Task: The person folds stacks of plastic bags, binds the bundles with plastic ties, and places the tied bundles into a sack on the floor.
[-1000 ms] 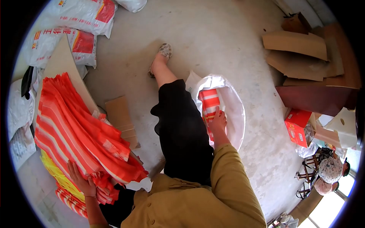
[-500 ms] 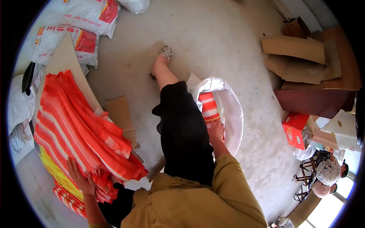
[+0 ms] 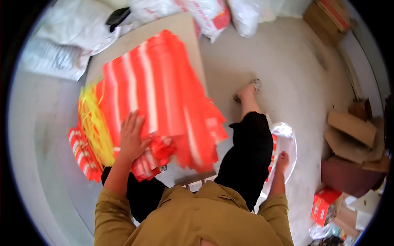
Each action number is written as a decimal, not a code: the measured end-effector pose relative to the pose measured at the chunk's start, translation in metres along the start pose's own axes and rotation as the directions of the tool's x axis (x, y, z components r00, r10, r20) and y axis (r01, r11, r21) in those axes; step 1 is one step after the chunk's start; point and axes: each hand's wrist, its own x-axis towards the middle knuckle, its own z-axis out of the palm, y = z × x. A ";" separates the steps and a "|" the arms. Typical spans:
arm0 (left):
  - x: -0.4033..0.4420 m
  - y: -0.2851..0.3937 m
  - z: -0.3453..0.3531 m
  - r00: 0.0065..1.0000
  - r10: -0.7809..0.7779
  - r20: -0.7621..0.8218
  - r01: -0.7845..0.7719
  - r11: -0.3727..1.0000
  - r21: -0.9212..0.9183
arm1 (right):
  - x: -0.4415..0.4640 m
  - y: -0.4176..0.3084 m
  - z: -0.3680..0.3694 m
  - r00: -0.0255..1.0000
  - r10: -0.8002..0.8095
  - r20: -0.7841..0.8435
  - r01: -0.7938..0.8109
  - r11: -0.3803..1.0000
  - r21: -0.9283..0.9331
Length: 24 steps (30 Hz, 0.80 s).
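Observation:
My left hand (image 3: 132,137) lies flat, fingers spread, on a stack of orange-red and white striped plastic sheets (image 3: 168,94). The stack rests on a tan board (image 3: 193,53) and hangs over its near edge. Bunched striped material (image 3: 150,160) lies just below this hand. Yellow plastic strips (image 3: 95,123) hang along the stack's left side, beside a folded striped bundle (image 3: 84,156). My right hand (image 3: 282,162) is at the mouth of a white sack (image 3: 292,143) by my leg; its fingers are small and unclear. Striped pieces (image 3: 273,153) show inside the sack.
White printed sacks (image 3: 205,16) line the back wall, with more white bags (image 3: 61,57) at the left. Opened cardboard boxes (image 3: 353,131) and a red box (image 3: 324,205) stand to the right. My leg (image 3: 250,147) stretches out between the board and the sack.
The view has swung left toward the striped stack. My left hand now rests further up on the stack. My right hand has drawn back from the striped bundle in the sack.

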 end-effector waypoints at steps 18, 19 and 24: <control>-0.034 -0.070 -0.029 0.997 -0.070 -0.014 0.060 0.929 -0.365 | -0.175 -0.596 0.060 -0.055 -0.819 0.571 0.982 0.060 0.181; -0.033 -0.073 -0.027 0.997 -0.072 -0.022 0.059 0.927 -0.370 | -0.171 -0.604 0.075 -0.053 -0.802 0.595 0.988 0.044 0.147; -0.030 -0.091 -0.009 0.993 -0.093 -0.070 0.056 0.906 -0.419 | -0.155 -0.632 0.114 -0.051 -0.749 0.660 0.998 -0.024 0.050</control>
